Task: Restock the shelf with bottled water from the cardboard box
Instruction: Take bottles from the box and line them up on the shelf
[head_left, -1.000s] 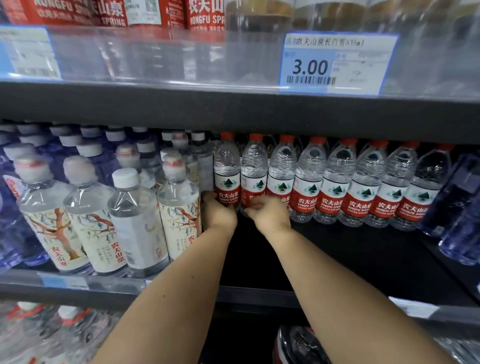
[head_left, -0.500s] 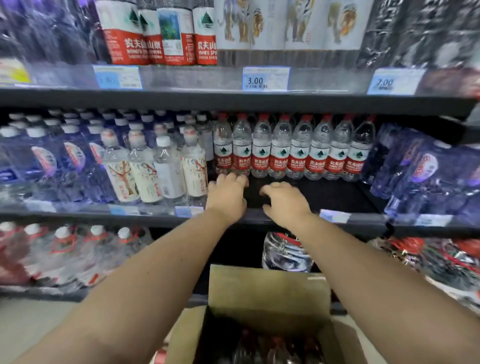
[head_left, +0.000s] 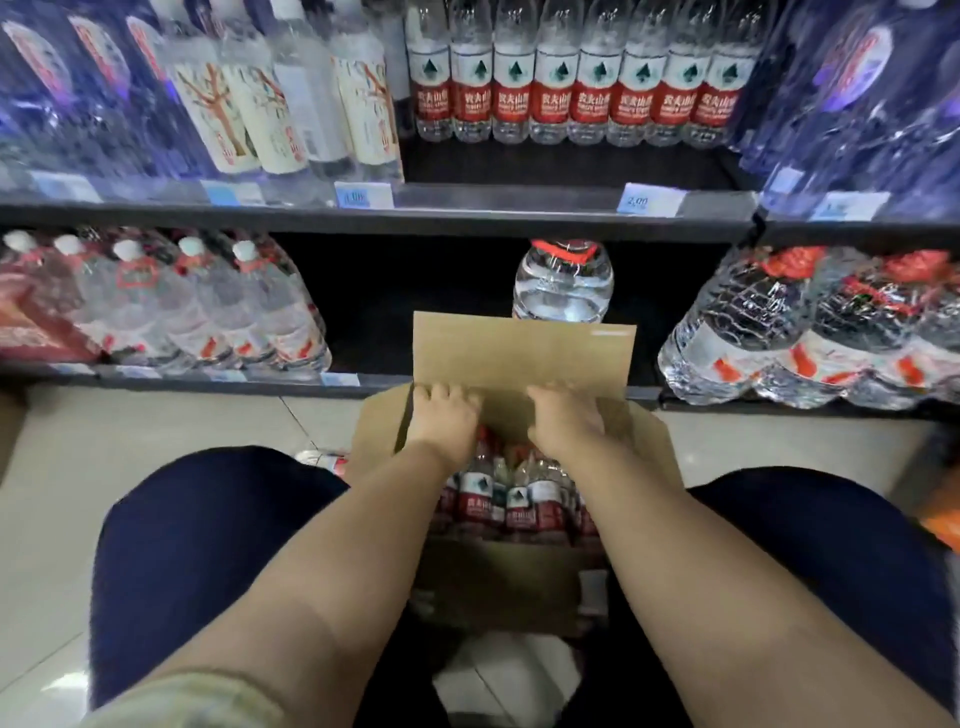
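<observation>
The person crouches on the floor (head_left: 52, 467) in front of the shelf (head_left: 519, 215), with knees (head_left: 208, 545) in dark trousers spread to either side of the box (head_left: 498, 587). The box stands open on the floor, just before the front edge of the lower shelf (head_left: 363, 387), and its far flap (head_left: 524, 353) is upright. Inside, small bottles (head_left: 519, 506) with red labels stand packed together, caps up.

Both arms reach down into the box. The left hand (head_left: 444, 415) lies palm down over the bottles at the far left side, its fingers (head_left: 436, 392) bent down against the foot of the flap. The right hand (head_left: 566, 421) is near it at the far right, also palm down, with its fingers bent over the bottles. I cannot tell whether either hand's fingers have closed on a bottle, because the backs of the hands hide it.

On the shelf above, a row (head_left: 571, 78) of 8 red-labelled bottles stands toward the back, and dark board shows between it and the front edge. To the left of the row are tree-label bottles (head_left: 260, 104), then blue bottles (head_left: 78, 93). More blue ones crowd the right end. Price tags (head_left: 647, 200) sit along the front edge.

On the lower shelf, a large jug (head_left: 563, 280) stands right behind the flap. Wrapped packs (head_left: 810, 332) lie at its right end and handled bottles (head_left: 197, 306) at its left.
</observation>
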